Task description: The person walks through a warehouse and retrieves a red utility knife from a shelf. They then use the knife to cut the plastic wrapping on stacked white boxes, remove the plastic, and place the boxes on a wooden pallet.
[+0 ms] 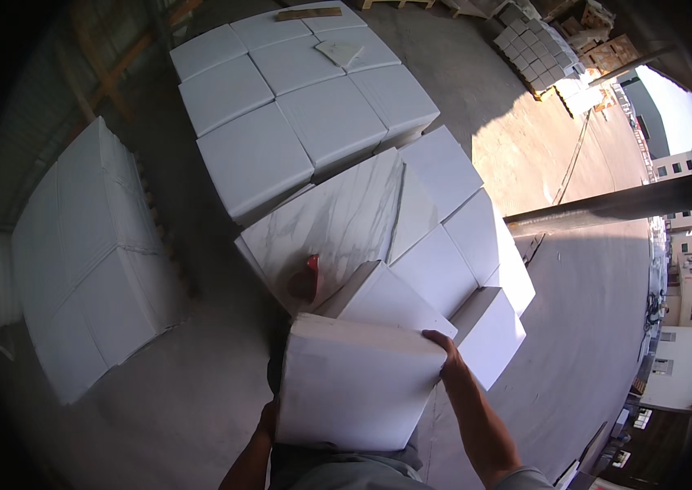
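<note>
A large white box (pixel 358 388) is held up against my body, tilted, between my two hands. My right hand (pixel 442 351) grips its upper right corner, fingers over the edge. At its lower left side my left hand (pixel 269 418) presses in, with most of its fingers hidden. Just beyond the held box, another white box (pixel 399 298) leans beside a marble-patterned slab (pixel 325 216). On that slab sits a reddish, partly see-through object (pixel 305 280), its kind unclear.
Stacked white boxes (pixel 330 114) spread ahead, topped by a wooden strip (pixel 308 13) and a small tile piece (pixel 339 53). Wrapped white boxes (pixel 93 261) stand on the left. A dark post (pixel 616 201) crosses at right; grey blocks (pixel 534 53) sit on a far pallet.
</note>
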Available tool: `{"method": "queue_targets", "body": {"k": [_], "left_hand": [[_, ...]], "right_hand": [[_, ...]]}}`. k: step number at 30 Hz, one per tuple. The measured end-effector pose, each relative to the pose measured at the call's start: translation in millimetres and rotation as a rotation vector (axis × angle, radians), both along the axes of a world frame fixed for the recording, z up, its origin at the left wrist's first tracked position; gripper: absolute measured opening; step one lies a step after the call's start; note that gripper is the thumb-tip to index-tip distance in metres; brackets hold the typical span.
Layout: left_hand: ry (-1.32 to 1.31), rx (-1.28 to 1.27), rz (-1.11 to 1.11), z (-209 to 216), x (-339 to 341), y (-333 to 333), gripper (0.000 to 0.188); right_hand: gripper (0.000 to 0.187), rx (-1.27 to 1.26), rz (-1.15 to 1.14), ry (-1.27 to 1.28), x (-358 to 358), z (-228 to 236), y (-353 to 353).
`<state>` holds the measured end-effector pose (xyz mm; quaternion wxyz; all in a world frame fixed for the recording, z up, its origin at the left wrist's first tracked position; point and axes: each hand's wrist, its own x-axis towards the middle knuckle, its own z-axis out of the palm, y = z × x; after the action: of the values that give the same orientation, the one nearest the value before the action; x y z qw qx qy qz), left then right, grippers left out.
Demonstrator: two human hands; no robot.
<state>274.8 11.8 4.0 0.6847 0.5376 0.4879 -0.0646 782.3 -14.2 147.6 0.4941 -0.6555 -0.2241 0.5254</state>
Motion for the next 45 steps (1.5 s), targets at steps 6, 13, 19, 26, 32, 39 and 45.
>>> {"method": "queue_targets", "body": {"k": [6,13,19,26,32,39,45], "left_hand": [[-0.095,-0.039,0.145,-30,0,40,0.05],[-0.237,-0.171,0.017,-6,-17,117,0.041],[-0.189,0.099,-0.249,18,-23,105,0.035],[0.016,0.077,-0.307,-40,-31,42,0.04],[0.012,0.09,-0.235,-34,-39,-70,0.054],[0.039,-0.103,-0.113,44,-4,-148,0.059],[0.089,0.001,-0.173,16,-3,-175,0.047]], "right_hand": [[0.064,0.284,0.164,-0.853,-30,4,-49],[0.047,-0.125,-0.54,0.069,-124,52,-96],[0.041,-0.005,-0.678,0.117,-168,55,-173],[0.043,0.109,-0.999,0.686,-202,9,-302],[0.045,0.032,-1.09,0.722,-219,-3,-426],[0.047,0.052,-1.091,0.75,-212,-26,-509],[0.046,0.034,-0.995,0.894,-187,-29,-495]]}}
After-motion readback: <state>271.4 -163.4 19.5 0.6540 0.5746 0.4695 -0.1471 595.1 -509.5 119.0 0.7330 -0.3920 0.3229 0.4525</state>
